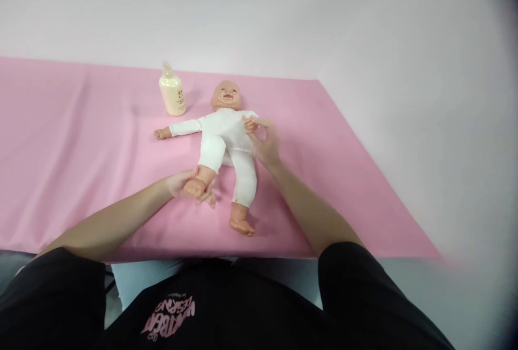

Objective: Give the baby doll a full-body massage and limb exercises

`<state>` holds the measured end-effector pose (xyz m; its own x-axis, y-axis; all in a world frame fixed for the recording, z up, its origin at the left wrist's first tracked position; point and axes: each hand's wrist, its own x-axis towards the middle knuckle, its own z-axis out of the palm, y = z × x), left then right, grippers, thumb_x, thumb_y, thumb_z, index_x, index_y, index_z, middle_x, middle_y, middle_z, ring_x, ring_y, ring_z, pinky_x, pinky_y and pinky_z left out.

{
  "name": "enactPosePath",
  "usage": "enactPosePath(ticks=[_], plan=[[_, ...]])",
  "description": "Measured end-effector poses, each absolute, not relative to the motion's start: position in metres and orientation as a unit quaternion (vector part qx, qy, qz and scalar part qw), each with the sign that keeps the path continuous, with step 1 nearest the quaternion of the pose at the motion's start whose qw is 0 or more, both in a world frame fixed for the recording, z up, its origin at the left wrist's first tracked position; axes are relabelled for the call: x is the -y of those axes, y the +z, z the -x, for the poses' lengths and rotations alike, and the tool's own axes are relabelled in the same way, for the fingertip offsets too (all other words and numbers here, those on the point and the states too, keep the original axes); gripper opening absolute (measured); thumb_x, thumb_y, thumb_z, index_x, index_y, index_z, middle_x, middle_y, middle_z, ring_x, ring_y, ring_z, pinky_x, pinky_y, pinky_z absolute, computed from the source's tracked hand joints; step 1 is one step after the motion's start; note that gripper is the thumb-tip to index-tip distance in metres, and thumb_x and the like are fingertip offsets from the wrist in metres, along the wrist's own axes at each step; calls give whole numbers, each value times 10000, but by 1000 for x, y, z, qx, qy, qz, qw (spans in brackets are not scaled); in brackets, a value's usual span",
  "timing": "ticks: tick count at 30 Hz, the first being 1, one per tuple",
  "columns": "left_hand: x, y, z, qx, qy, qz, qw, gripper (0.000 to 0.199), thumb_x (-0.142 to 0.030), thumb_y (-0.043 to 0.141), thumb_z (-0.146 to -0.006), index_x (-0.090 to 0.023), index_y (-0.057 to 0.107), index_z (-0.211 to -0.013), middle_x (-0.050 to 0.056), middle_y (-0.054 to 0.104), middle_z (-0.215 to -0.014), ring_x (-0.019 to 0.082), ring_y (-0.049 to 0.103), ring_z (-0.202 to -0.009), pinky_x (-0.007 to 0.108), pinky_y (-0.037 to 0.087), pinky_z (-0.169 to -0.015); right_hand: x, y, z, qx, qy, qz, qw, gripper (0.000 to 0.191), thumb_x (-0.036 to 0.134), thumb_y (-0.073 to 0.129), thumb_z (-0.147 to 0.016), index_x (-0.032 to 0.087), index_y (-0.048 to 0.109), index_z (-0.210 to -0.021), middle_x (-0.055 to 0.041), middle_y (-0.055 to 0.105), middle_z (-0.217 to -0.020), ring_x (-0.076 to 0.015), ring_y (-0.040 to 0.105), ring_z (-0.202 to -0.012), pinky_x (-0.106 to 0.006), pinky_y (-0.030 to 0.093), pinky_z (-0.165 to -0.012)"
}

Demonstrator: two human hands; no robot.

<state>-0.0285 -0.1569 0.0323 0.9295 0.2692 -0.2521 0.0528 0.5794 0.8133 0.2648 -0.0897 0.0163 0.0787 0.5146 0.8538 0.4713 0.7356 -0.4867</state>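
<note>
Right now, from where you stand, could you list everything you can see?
White-clothed plastic baby doll: 1, white and peach, lying face up mid-table
Cream plastic pump bottle: 1, cream, standing left of the doll's head
Smooth cloth table cover: 1, pink, under both
Plain backdrop: 1, whitish, behind and right
Short-sleeved printed shirt: 1, black with pink lettering, bottom
Bare left hand: 1, around the doll's ankle
Bare right hand: 1, holding the doll's hand

Worktop [319, 134]: free passage at far left and far right; between them, doll [232, 129] and standing pump bottle [173, 92] obstruct crossing.
</note>
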Motion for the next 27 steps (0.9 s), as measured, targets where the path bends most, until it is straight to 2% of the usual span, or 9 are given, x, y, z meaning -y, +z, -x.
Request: enactPosePath(ticks=[2, 5, 8, 10, 14, 17, 19, 23, 27], plan=[[159, 33, 32, -141, -56, -482, 863, 617, -787, 698, -710, -176, 680, -791, 82, 626, -571, 402, 719, -799, 577, 551, -856, 79, 14, -280, 602, 70, 384, 696, 375, 421, 756, -878, 205, 624, -1156, -42, 652, -1122, -147, 663, -1109, -353, 550, -1096], [159, 36, 33, -60, -164, -500, 848, 634, -649, 904, -546, -184, 715, -932, 72, 680, -680, 370, 730, -840, 502, 569, -835, 65, 8, -304, 521, 120, 397, 746, 496, 426, 813, -798, 183, 575, -1158, -62, 633, -1158, -152, 669, -1089, -360, 567, -1061], [156, 37, 32, -35, -180, -547, 817, 573, -603, 919, -595, -208, 731, -966, 59, 703, -739, 312, 734, -860, 423, 585, -829, 59, 4, -322, 475, 152, 410, 764, 547, 427, 817, -775, 175, 537, -1171, -106, 608, -1279, -174, 660, -1164, -415, 547, -1102], [154, 36, 33, -41, -180, -559, 808, 574, -605, 914, -611, -205, 738, -982, 79, 725, -799, 309, 737, -857, 411, 592, -788, 58, 3, -325, 462, 163, 411, 769, 568, 443, 817, -768, 179, 522, -1176, -118, 594, -1323, -182, 652, -1198, -435, 537, -1119], [152, 24, 38, -14, -139, -507, 851, 615, -681, 881, -581, -203, 708, -927, 124, 730, -777, 328, 715, -712, 458, 576, -709, 62, 11, -313, 485, 134, 417, 757, 565, 491, 810, -781, 181, 539, -1169, -94, 623, -1237, -172, 666, -1143, -401, 559, -1092], [149, 17, 39, 8, -38, -484, 874, 674, -827, 797, -555, -223, 623, -799, 78, 640, -602, 259, 619, -559, 453, 559, -677, 74, 23, -292, 550, 88, 412, 721, 483, 510, 774, -830, 194, 590, -1146, -62, 644, -1144, -159, 666, -1106, -356, 565, -1071], [148, 18, 36, -30, 53, -472, 879, 716, -893, 726, -599, -221, 580, -798, 14, 559, -558, 201, 542, -517, 428, 552, -676, 85, 29, -277, 613, 45, 406, 676, 381, 490, 736, -879, 216, 637, -1125, -48, 665, -1114, -159, 664, -1098, -365, 555, -1087], [148, 29, 27, -125, 177, -417, 883, 653, -811, 700, -760, -181, 618, -910, -24, 527, -635, 166, 512, -592, 382, 535, -726, 103, 30, -254, 754, -22, 325, 570, 176, 344, 626, -981, 265, 702, -1119, -41, 715, -1128, -164, 678, -1125, -388, 553, -1093], [146, 29, 21, -165, 209, -374, 889, 596, -729, 651, -873, -141, 669, -970, 4, 558, -700, 173, 544, -639, 365, 525, -732, 111, 24, -242, 833, -67, 292, 466, 229, 260, 531, -1014, 270, 747, -1091, -37, 737, -1153, -165, 685, -1150, -380, 607, -1026]])
